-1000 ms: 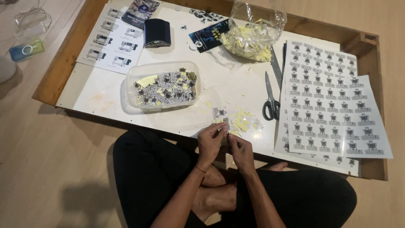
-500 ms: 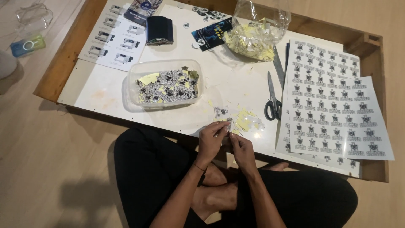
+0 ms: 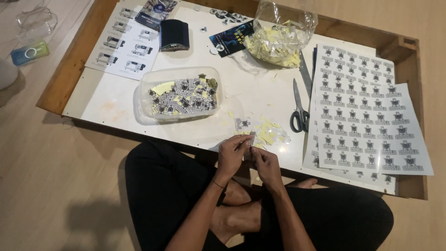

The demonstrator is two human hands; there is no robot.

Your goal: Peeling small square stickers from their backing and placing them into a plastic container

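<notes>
Head view, looking down on a low white surface point(image 3: 116, 95) with a raised wooden rim, seen over crossed legs in black trousers.

Left hand point(image 3: 231, 155): held just off the near edge of the surface, fingers curled, fingertips pinched on a small cut-out sticker with a black-and-white print point(image 3: 252, 138). Right hand point(image 3: 265, 163): set close against the left, fingers bent toward the same sticker; whether it grips the sticker or only touches it cannot be told. The sticker is held in the air above the near edge, between the two hands.

A scatter of pale yellow paper backing scraps point(image 3: 267, 132) is seen on the surface just beyond the hands, with one loose printed sticker point(image 3: 242, 123) lying beside it.

A clear rectangular plastic tub point(image 3: 180, 93) filled with cut black-and-white stickers and a few yellow scraps is placed left of centre, well apart from the hands.

A pair of scissors with dark grey handles point(image 3: 299, 109) is laid right of centre, blades pointing to the far edge, just beside the sticker sheets.

White printed sticker sheets in an overlapping stack point(image 3: 367, 111) are spread along the right edge.

A clear plastic bag holding yellow scraps point(image 3: 281, 35) is set near the far edge.

A black ridged rectangular object point(image 3: 174, 35) and white leaflets with small pictures point(image 3: 123, 44) are found toward the far left corner.
</notes>
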